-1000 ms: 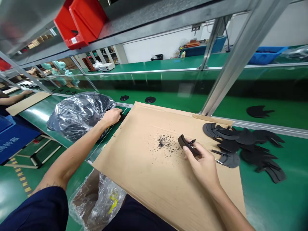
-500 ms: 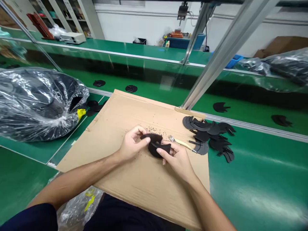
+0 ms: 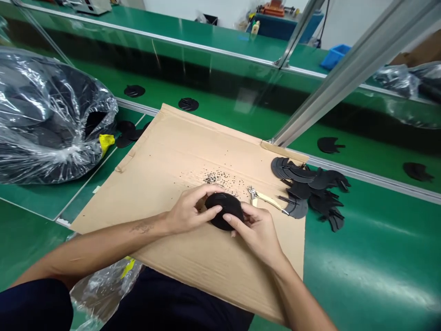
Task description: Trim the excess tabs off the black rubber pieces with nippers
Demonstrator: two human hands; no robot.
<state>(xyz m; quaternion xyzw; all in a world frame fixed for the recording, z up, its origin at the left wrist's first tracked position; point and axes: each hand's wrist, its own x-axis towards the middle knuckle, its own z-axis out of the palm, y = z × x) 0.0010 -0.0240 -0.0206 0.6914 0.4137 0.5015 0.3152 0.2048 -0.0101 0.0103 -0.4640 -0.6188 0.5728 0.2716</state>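
A black, roughly round flat piece (image 3: 224, 209) is held between both hands above the cardboard sheet (image 3: 193, 271). My left hand (image 3: 193, 209) is closed on its left edge, thumb on top. On the right edge, my right hand (image 3: 253, 225) grips it the same way, its lower fingers partly hidden beneath. Small black bits (image 3: 217, 177) lie scattered on the cardboard just beyond the hands. Cutting pliers with pale handles (image 3: 267, 198) rest to the right of my right hand. Beside them is a pile of black curved pieces (image 3: 306, 184).
A clear plastic bag of black pieces (image 3: 51, 124), with a yellow tie, bulges at the left. Black discs (image 3: 127, 133) lie by its mouth. A slanted metal post (image 3: 330, 82) rises behind the pile. More black pieces (image 3: 189, 104) sit on the green surface behind the cardboard.
The two black parts seen separated between my hands now sit together as one rounded shape. My hands have drawn closer together. The head view has tilted down.
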